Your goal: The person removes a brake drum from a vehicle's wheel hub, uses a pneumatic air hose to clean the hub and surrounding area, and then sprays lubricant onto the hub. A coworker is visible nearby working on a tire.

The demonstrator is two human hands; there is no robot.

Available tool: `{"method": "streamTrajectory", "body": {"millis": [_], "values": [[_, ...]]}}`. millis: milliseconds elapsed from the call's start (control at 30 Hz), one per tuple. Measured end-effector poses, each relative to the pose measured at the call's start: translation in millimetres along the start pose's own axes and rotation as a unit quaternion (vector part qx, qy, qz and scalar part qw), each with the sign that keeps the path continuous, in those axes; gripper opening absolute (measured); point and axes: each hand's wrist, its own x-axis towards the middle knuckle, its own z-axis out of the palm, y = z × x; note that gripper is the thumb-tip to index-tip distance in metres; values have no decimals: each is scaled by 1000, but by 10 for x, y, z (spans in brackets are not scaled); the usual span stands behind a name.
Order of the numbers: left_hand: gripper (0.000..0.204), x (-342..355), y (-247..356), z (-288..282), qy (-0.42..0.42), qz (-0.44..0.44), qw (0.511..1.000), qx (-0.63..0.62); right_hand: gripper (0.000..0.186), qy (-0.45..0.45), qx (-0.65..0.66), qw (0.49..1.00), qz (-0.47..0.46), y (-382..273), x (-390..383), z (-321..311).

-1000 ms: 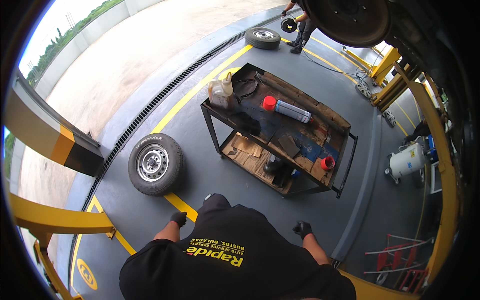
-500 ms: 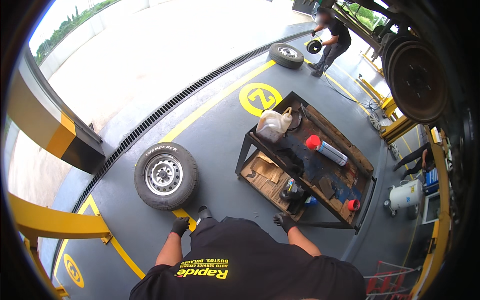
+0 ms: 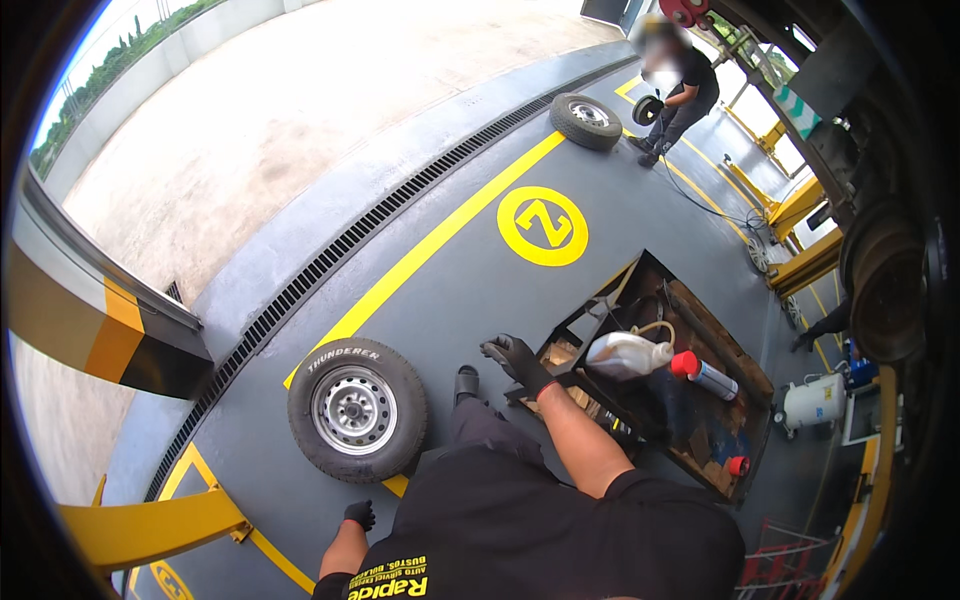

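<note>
Wheel (image 3: 355,410) is lying on the floor (image 3: 450,300) at left, apparently removed, not remounted; left hand (image 3: 360,514) is hanging near it, grip unclear, while right hand (image 3: 514,360), loosely spread, apparently empty, is hovering well apart, beside the cart (image 3: 698,428).

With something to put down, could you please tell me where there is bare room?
Bare grey floor separates the round yellow marking from the black-tyred silver wheel and the black metal cart, which is crowded around the translucent plastic jug and red-capped spray can.
</note>
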Motion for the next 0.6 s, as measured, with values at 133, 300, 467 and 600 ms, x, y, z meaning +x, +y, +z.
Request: {"method": "streamTrajectory", "body": {"millis": [133, 300, 467, 600], "values": [[13, 452, -1545, -502, 195, -223, 935, -196, 35, 25, 51, 998, 25, 146, 1439, -191], [14, 582, -3670, -1345, 289, -448, 713, -456, 64, 136, -98, 978, 128, 520, 2979, -760], [15, 234, -5612, -1660, 273, -488, 796, -233, 35, 97, -27, 959, 264, 698, 3801, -1516], [13, 82, -6967, -1587, 359, -518, 644, -435, 35, 79, -66, 932, 348, 828, 4330, -1861]]}}
